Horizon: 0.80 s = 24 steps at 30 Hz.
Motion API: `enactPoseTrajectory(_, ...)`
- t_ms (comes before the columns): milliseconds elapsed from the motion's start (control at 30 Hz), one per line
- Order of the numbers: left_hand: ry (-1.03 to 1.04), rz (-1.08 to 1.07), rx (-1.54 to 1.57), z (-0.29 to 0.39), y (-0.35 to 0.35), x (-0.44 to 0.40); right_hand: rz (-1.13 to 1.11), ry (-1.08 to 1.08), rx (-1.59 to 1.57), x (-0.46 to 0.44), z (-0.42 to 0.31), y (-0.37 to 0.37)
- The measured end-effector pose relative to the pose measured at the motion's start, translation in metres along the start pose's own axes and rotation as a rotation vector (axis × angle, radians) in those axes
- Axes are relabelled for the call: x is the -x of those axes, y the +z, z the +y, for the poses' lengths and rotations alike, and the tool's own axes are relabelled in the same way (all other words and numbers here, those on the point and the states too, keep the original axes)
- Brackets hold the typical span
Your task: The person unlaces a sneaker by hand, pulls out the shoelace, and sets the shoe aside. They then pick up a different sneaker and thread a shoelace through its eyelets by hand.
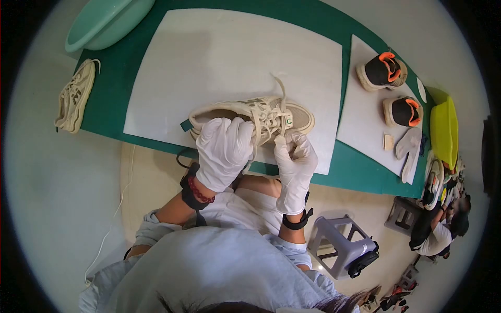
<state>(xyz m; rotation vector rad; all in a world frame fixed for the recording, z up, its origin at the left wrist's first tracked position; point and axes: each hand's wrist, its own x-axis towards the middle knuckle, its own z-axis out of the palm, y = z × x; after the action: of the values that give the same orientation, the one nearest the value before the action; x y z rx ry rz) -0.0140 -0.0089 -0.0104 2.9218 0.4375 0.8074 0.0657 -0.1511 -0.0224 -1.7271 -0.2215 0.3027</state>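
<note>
A cream sneaker (pixel 245 108) lies on the white board in front of me, its toe to the right and its heel to the left. Its laces (pixel 266 117) are threaded across the tongue, and one loose end stands up on the far side. My left hand (pixel 225 148), in a white glove, is closed at the near side of the shoe's opening; its fingertips are partly hidden. Beside it a lace strand hangs over the shoe's near edge. Near the front of the lacing, my gloved right hand (pixel 296 159) pinches a shoelace between thumb and forefinger.
A second cream sneaker (pixel 76 96) sits at the left table edge near a green basin (pixel 107 23). On the right are black-and-orange shoes (pixel 386 70), a grey insole-like piece (pixel 409 148) and a yellow basin (pixel 444 133). A stool (pixel 342 245) and another person (pixel 441 232) are beyond.
</note>
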Motion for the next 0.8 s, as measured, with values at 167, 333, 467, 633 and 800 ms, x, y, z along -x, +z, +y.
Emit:
enactPoseTrajectory(167,-0.008,-0.008,0.002,0.0,0.001,0.001,-0.002,-0.13,0.175,-0.001,0.005,-0.002)
enactPoseTrajectory(333,-0.009,-0.009,0.02,0.0,0.0,-0.001,-0.011,-0.258,0.377,-0.006,0.002,-0.003)
enactPoseTrajectory(467,0.002,-0.003,0.016,0.0,-0.001,-0.001,-0.008,-0.143,0.187,-0.007,-0.018,-0.001)
enactPoseTrajectory(633,0.008,-0.007,0.01,0.0,-0.002,-0.003,-0.015,-0.046,0.097,-0.01,-0.009,-0.001)
enactPoseTrajectory(800,0.013,-0.002,-0.005,0.0,-0.001,-0.001,-0.036,-0.15,0.092,-0.006,0.002,-0.003)
